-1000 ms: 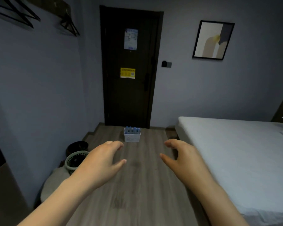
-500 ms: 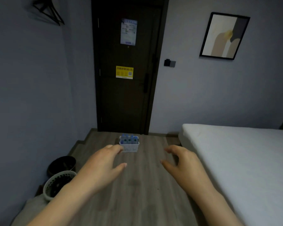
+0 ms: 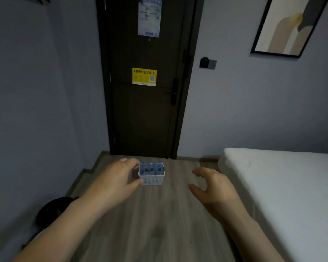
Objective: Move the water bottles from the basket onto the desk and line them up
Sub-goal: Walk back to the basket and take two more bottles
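Note:
A small white perforated basket (image 3: pixel 152 179) stands on the wooden floor in front of the dark door. Several water bottles (image 3: pixel 151 168) with blue caps stand upright inside it. My left hand (image 3: pixel 115 181) is stretched forward, fingers loosely spread, overlapping the basket's left edge in the picture but still well short of it. My right hand (image 3: pixel 214 186) reaches out to the right of the basket, thumb and fingers apart, holding nothing. No desk is in view.
A dark closed door (image 3: pixel 146 91) with a yellow Wi-Fi sticker faces me. A white bed (image 3: pixel 284 186) fills the right side. A black bin (image 3: pixel 53 210) sits by the left wall. The wooden floor (image 3: pixel 159 224) runs between wall and bed.
The view has moved closer to the door and basket. Both hands stay outstretched. The bins on the left have slid toward the lower left edge.

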Demonstrator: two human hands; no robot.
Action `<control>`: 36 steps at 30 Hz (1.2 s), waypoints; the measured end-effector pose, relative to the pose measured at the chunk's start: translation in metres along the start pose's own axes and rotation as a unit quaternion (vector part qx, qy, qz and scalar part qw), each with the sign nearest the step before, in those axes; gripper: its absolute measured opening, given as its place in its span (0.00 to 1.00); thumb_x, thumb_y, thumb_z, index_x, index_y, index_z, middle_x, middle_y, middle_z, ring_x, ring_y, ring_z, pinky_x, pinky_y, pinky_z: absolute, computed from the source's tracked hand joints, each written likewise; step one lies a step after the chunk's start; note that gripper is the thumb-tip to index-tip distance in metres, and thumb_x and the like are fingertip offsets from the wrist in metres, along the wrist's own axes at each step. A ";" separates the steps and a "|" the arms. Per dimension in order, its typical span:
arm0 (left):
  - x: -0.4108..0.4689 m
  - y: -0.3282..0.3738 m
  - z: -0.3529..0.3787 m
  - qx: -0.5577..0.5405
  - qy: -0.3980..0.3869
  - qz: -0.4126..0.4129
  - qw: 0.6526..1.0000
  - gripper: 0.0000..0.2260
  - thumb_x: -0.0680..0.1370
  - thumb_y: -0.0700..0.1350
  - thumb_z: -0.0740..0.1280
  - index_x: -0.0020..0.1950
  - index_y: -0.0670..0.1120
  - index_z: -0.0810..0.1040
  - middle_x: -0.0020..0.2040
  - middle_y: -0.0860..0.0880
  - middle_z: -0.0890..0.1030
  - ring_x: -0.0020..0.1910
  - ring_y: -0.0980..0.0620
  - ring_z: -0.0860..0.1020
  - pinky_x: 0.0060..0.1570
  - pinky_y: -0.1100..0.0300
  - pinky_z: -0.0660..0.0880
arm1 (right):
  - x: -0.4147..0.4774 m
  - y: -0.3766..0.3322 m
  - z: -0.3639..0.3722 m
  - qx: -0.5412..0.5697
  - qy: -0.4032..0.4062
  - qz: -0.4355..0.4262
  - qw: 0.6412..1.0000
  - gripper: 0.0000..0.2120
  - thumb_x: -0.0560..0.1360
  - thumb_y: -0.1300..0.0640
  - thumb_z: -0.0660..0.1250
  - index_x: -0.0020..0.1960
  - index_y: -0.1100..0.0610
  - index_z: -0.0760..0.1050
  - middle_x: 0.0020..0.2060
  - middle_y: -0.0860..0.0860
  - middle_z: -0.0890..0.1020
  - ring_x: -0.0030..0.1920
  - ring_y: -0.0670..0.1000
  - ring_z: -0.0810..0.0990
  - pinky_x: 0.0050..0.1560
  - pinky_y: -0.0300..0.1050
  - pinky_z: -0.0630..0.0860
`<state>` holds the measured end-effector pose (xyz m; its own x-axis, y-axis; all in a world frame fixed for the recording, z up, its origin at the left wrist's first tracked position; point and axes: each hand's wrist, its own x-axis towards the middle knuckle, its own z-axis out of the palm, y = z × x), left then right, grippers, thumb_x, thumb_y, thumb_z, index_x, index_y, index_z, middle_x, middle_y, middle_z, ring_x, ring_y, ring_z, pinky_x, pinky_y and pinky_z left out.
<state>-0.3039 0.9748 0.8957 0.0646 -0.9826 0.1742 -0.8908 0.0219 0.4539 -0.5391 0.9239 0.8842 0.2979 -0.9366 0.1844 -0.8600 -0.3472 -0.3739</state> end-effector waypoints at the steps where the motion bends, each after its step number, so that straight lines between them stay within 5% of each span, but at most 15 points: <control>1: 0.023 -0.004 0.002 0.002 -0.002 -0.005 1.000 0.18 0.77 0.50 0.67 0.66 0.52 0.71 0.61 0.54 0.74 0.58 0.59 0.73 0.59 0.61 0.73 | 0.023 0.005 0.004 0.003 0.000 0.001 1.000 0.23 0.76 0.46 0.66 0.69 0.48 0.68 0.65 0.44 0.75 0.64 0.43 0.72 0.63 0.38 0.69; 17: 0.308 -0.098 0.053 0.012 -0.038 -0.057 0.998 0.21 0.77 0.51 0.67 0.68 0.52 0.69 0.64 0.54 0.73 0.60 0.58 0.73 0.61 0.61 0.72 | 0.318 0.051 0.085 -0.054 -0.083 -0.027 0.995 0.21 0.77 0.47 0.64 0.68 0.47 0.67 0.65 0.44 0.74 0.64 0.42 0.72 0.64 0.37 0.70; 24: 0.438 -0.180 0.077 0.011 -0.082 -0.058 0.995 0.16 0.77 0.51 0.66 0.64 0.54 0.70 0.61 0.56 0.74 0.56 0.60 0.73 0.53 0.67 0.71 | 0.449 0.053 0.139 -0.052 -0.120 0.013 0.991 0.21 0.77 0.48 0.65 0.68 0.47 0.68 0.65 0.44 0.74 0.64 0.42 0.73 0.65 0.38 0.71; 36: 0.597 -0.275 0.149 0.012 -0.163 -0.071 0.984 0.15 0.75 0.51 0.67 0.61 0.49 0.75 0.58 0.51 0.78 0.54 0.54 0.76 0.51 0.65 0.70 | 0.605 0.090 0.235 -0.058 -0.180 0.054 0.980 0.20 0.75 0.45 0.67 0.65 0.45 0.70 0.60 0.42 0.77 0.58 0.41 0.76 0.56 0.33 0.72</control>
<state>-0.0870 0.3543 0.7448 0.0456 -0.9824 -0.1814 -0.8934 -0.1213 0.4326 -0.3390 0.3149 0.7485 0.3110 -0.9309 -0.1913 -0.9299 -0.2565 -0.2634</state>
